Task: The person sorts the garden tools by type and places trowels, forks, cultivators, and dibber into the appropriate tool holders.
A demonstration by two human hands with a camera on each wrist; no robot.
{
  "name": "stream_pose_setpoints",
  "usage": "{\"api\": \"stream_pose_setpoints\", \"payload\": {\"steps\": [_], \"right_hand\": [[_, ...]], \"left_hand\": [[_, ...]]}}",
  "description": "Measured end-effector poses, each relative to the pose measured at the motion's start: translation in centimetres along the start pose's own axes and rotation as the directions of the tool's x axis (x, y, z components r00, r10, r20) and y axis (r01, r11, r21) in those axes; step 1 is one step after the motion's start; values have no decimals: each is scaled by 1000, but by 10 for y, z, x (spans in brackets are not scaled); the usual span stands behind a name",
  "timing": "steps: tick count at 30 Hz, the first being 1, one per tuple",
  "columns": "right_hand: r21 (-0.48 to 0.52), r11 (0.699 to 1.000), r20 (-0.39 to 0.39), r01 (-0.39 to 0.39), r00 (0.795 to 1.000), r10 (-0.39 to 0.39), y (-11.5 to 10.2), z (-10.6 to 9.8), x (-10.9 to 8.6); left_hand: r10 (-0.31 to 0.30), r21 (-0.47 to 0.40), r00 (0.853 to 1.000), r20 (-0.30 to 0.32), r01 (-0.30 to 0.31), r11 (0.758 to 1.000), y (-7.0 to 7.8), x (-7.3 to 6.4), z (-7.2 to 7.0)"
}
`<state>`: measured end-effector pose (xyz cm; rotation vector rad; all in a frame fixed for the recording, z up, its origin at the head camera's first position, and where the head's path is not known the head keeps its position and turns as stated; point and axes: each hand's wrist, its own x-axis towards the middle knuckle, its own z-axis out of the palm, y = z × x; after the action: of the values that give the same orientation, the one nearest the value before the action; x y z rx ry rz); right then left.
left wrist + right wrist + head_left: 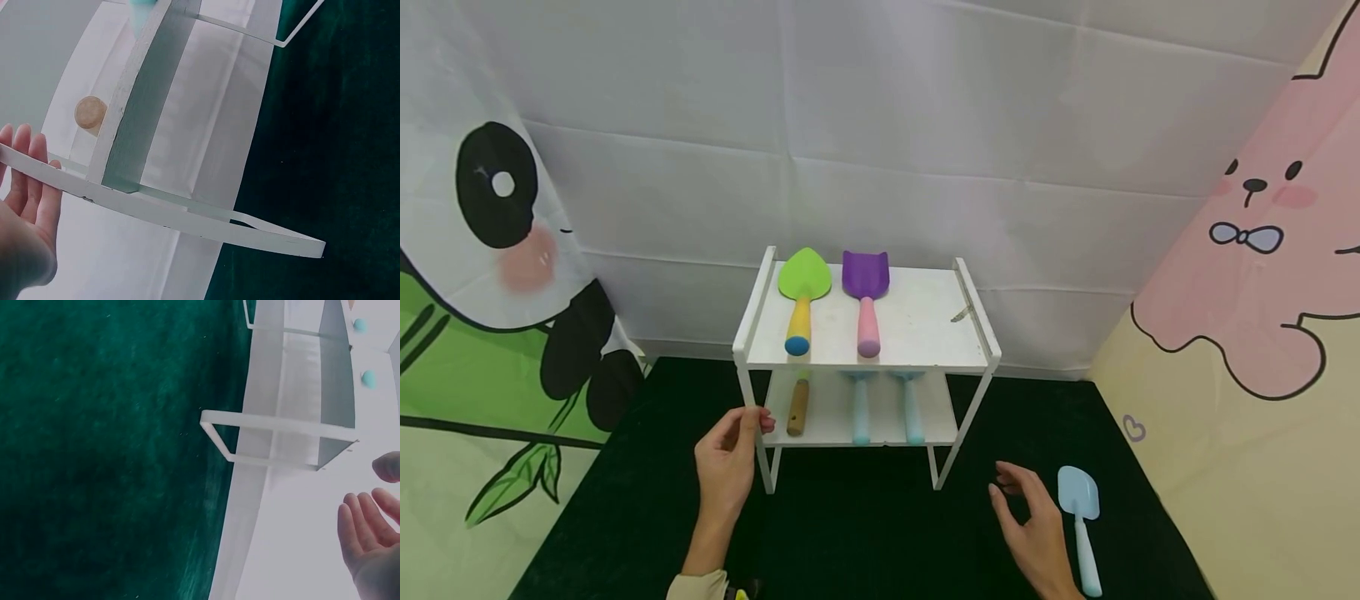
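Note:
A white two-tier shelf rack (917, 329) stands on dark green cloth. My left hand (730, 454) holds its front left leg; in the left wrist view the fingers (39, 147) pass behind the white bar. On the top tier lie a green spade with a yellow handle (801, 317) and a purple shovel with a pink handle (868, 325). The lower tier holds a wooden-handled tool (798, 407) and two light blue handled tools (861, 412), their heads mostly hidden. My right hand (1033, 525), fingers loosely bent and holding nothing, hovers left of a light blue shovel (1081, 525).
Green cloth (857, 525) spreads in front of the rack. A white curtain (880, 183) hangs behind it. Printed cloth panels stand at both sides, a panda (512, 217) on the left and a pink animal (1255, 300) on the right.

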<state>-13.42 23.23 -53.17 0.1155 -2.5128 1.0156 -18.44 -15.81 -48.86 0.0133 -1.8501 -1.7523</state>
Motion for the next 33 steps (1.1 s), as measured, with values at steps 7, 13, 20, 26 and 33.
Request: {"api": "stream_pose_setpoints", "payload": {"steps": [7, 13, 20, 26, 33], "right_hand": [[-26, 999, 14, -34, 999, 34, 14, -5, -5], [-56, 996, 18, -69, 997, 70, 25, -9, -8], [-68, 994, 41, -84, 995, 87, 37, -19, -13], [-83, 988, 76, -132, 987, 138, 49, -30, -18], [-120, 967, 73, -225, 969, 235, 62, -38, -24]], "left_hand": [[7, 0, 1000, 0, -7, 1000, 4, -1, 0], [10, -7, 1000, 7, -10, 1000, 10, -2, 1], [-6, -7, 1000, 6, 6, 1000, 15, -3, 1], [-4, 4, 1000, 5, 4, 1000, 21, -4, 1], [-9, 11, 1000, 2, 9, 1000, 21, -3, 1]]}}
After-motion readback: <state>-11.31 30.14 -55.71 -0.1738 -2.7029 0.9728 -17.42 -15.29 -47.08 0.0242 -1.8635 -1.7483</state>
